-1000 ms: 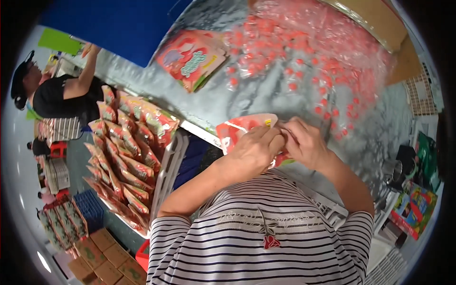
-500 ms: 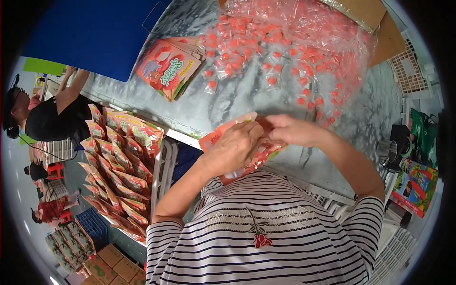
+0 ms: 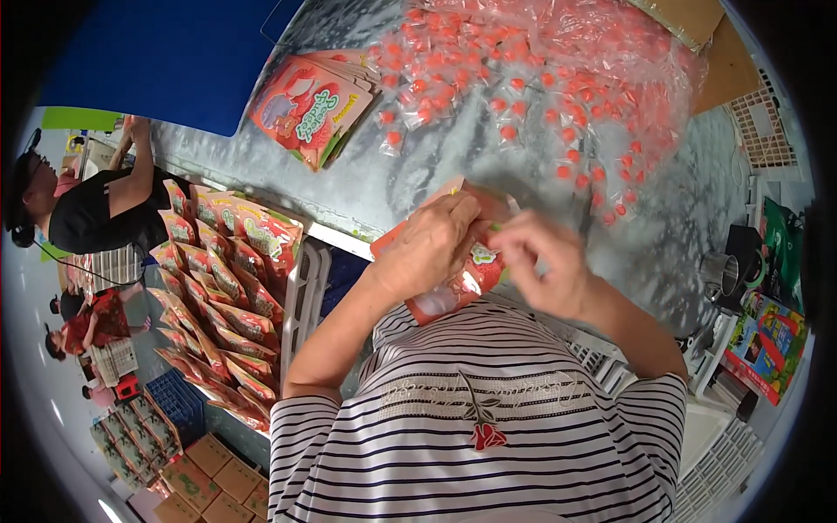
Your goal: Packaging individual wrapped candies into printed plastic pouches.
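My left hand (image 3: 425, 246) is closed round the upper part of a red printed pouch (image 3: 449, 295), which tilts over the table's near edge against my striped shirt. Beside the pouch's right side is my right hand (image 3: 558, 266), its fingers loosely bent and apart, a little blurred, with nothing visible in them. Farther off on the marbled grey table (image 3: 349, 193) lie many small, clear-wrapped red pieces (image 3: 508, 132), scattered singly and in strips. A stack of flat pouches (image 3: 309, 118) with the same print lies to their left.
A white crate (image 3: 302, 318) at my left holds rows of filled pouches (image 3: 231, 296). Clear plastic film (image 3: 610, 44) and a cardboard box (image 3: 728, 70) are at the far right. A metal cup (image 3: 717, 272) stands at the right edge. A blue panel (image 3: 166, 61) and a co-worker (image 3: 109, 196) are at the left.
My right hand has come away from the pouch's top and moved down and right, its fingers loosening. My left hand keeps hold of the pouch, which has shifted slightly.
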Demonstrator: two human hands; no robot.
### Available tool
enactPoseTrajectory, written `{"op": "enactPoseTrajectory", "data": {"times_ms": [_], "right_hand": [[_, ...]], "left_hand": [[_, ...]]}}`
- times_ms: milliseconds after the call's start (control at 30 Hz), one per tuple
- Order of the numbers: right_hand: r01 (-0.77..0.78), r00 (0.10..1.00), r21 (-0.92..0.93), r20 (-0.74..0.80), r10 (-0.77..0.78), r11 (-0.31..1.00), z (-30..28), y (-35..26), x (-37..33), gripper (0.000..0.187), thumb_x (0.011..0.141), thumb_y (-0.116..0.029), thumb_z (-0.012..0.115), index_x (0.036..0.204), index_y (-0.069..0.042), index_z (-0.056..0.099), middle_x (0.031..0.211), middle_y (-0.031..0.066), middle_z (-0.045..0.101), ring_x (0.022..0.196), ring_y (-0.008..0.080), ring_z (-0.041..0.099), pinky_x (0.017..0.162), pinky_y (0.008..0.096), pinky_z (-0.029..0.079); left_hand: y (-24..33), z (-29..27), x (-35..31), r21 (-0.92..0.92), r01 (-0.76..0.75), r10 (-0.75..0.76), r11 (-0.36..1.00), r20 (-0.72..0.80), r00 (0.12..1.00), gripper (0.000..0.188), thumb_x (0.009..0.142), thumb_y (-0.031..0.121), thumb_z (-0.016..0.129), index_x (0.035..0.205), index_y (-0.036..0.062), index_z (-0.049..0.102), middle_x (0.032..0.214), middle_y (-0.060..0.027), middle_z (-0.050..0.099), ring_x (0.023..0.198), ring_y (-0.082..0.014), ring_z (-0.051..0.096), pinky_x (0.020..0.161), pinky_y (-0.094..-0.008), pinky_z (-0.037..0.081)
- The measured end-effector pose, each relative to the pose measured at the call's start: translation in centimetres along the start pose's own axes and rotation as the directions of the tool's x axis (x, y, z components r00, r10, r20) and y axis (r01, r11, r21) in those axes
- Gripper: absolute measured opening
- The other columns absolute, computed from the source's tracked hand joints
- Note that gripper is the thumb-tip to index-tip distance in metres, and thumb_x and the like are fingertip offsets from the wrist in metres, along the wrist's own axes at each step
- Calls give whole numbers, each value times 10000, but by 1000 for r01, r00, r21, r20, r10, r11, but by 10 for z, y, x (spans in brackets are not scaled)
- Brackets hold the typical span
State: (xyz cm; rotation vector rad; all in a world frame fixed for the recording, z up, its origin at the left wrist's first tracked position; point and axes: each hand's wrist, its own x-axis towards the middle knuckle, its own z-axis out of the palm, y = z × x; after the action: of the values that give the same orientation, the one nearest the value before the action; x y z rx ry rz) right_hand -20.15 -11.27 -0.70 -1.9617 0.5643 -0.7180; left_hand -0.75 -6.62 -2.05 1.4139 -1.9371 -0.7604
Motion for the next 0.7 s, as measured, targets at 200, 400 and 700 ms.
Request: {"op": "enactPoseTrajectory", "data": {"times_ms": [200,400,700], "right_hand": [[305,877,-360,467,-112,882,74,51,-17,256,807,-115,573,1050,-34,580,1006,193,556,890,346,618,672,431,543],[262,911,-271,386,-145,926,80,73,-29,278,801,-92,565,1052,28,558,1002,215,546,835,338,620,637,418,550],[-163,946,144,-256,196,976,19,17,-6,148,864,13,613,1008,-6,585,868,92,659,757,146,645,665,265,522]], "left_hand": [[-7,7,10,-41,24,-25,999,-25,999,117,846,34,637,900,-25,551,830,-177,571,741,-373,575,666,-423,471],[-4,3,6,4,26,-26,1000,15,1000,124,867,76,603,883,-30,542,849,-212,602,809,-403,587,719,-450,483],[17,-6,-15,132,-51,48,990,29,998,143,805,54,637,910,-16,569,863,-180,589,804,-364,592,714,-436,494]]}}
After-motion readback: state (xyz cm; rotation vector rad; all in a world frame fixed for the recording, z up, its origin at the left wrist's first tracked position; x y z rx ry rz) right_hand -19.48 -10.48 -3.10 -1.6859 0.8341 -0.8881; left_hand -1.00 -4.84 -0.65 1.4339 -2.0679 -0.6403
